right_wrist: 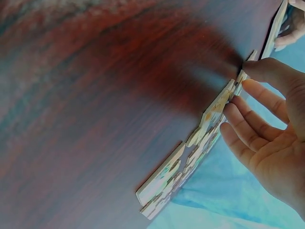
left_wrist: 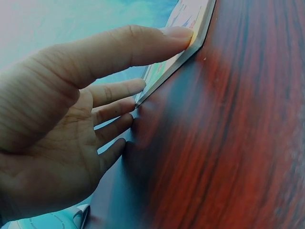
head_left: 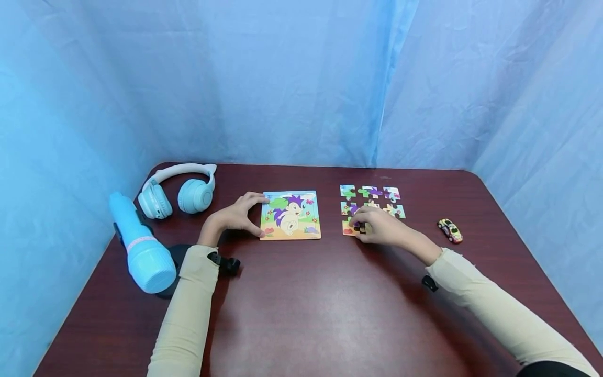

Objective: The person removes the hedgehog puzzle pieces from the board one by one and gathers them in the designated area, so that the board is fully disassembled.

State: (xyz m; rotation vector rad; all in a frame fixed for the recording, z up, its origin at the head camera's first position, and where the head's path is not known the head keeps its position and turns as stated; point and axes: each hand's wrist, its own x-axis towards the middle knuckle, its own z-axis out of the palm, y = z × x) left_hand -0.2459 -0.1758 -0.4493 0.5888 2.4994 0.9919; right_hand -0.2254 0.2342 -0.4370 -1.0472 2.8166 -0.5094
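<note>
My left hand [head_left: 237, 215] spans the left side of a square hedgehog picture puzzle board [head_left: 289, 224]. In the left wrist view its thumb presses on a corner of the board, while the other fingers reach nearly straight along the edge. Right of the board lie several jigsaw puzzle pieces [head_left: 347, 191] in loose rows, face up. Over the near row, my right hand [head_left: 379, 226] pinches the near-left corner puzzle piece [head_left: 347, 229] between thumb and index finger. Its other fingers stretch over the neighbouring pieces [right_wrist: 215, 106], and the palm hides part of that row.
A small yellow toy car [head_left: 450, 231] stands to the right of the pieces. On the left are blue and white headphones [head_left: 194, 196] and a light blue, microphone-shaped object [head_left: 149, 260] on a dark base. Blue curtains [head_left: 292, 84] hang behind the dark wooden table [head_left: 301, 314].
</note>
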